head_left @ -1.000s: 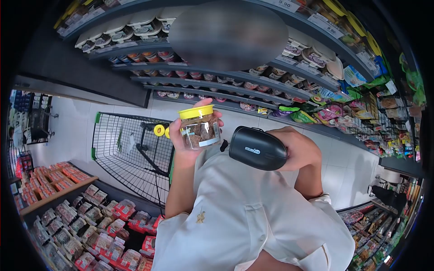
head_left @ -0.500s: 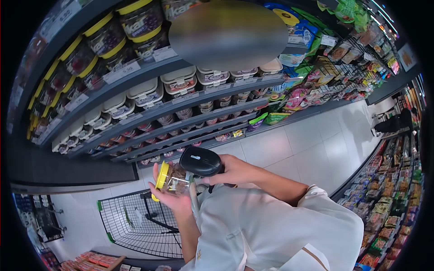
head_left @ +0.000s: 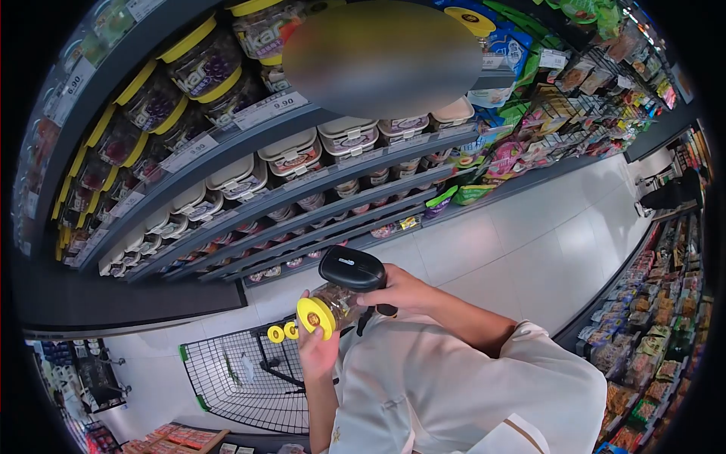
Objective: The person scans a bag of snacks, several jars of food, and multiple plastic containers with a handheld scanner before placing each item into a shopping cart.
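My left hand (head_left: 319,354) is closed around a clear plastic jar (head_left: 337,300) with a yellow lid and brownish contents. The jar lies on its side, its lid tilted toward the lower left. In my right hand (head_left: 395,289) is a black handheld scanner (head_left: 353,269), gripped by its handle. The scanner's head is right over the jar and hides part of it. Just left of my left hand, two smaller round yellow lids (head_left: 277,334) show at the cart's edge.
A wire shopping cart (head_left: 227,374) with green corners stands below my left hand. Shelves (head_left: 249,197) of tubs and yellow-lidded jars (head_left: 200,60) run along the top left. Packaged snacks (head_left: 643,340) line the right side. Pale floor tiles (head_left: 522,242) stretch between.
Both hands have shifted slightly right in view. The jar has turned so its lid top faces me more. Two small yellow lids now show beside it.
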`<state>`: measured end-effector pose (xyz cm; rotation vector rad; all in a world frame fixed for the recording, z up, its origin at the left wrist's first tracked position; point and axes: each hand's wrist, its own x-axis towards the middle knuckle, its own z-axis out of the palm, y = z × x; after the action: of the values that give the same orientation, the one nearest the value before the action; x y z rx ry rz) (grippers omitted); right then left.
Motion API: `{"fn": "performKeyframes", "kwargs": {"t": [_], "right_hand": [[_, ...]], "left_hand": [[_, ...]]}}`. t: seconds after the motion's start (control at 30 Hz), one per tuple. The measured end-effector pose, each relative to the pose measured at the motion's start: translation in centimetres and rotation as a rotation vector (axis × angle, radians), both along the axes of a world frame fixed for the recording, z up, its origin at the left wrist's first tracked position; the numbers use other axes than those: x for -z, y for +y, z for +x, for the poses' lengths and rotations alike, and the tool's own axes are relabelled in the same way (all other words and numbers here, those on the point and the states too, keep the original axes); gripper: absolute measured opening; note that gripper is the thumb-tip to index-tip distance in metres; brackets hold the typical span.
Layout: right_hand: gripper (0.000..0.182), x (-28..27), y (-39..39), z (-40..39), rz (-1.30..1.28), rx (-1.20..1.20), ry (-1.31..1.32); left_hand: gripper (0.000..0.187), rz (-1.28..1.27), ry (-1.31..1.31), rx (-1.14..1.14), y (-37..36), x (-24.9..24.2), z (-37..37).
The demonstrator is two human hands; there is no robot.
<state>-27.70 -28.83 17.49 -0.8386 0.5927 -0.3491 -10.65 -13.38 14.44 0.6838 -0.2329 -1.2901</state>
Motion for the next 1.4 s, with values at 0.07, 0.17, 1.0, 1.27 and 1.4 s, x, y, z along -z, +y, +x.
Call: {"fn": "performKeyframes", "kwargs": {"t": [0.07,0.17,1.0,1.27,1.4], "right_hand": [[0.047,0.5,0.1,0.1,0.012,-0.027,0.001],[0.046,2.0,0.6,0.8,-0.060,-0.088,-0.019],[0.046,10.2,7.9,11.2,-0.031,-0.597,0.405],[0.042,9.4,9.8,12.3,-0.049,-0.516,0.453],[0.042,9.5,10.5,13.2,-0.086,-0.520,0.443]], "left_hand": [[0.098,0.027,0.036,0.025,0.6,0.3,0.2],[0.099,0.085,0.024,0.058,2.2,2.0,0.8],[0.067,0.797,0.195,-0.621,23.7,40.2,18.6],[0.059,0.840,0.264,-0.710,19.5,50.0,20.3],[0.052,0.682,0.263,-0.744,20.0,50.1,20.6]]}}
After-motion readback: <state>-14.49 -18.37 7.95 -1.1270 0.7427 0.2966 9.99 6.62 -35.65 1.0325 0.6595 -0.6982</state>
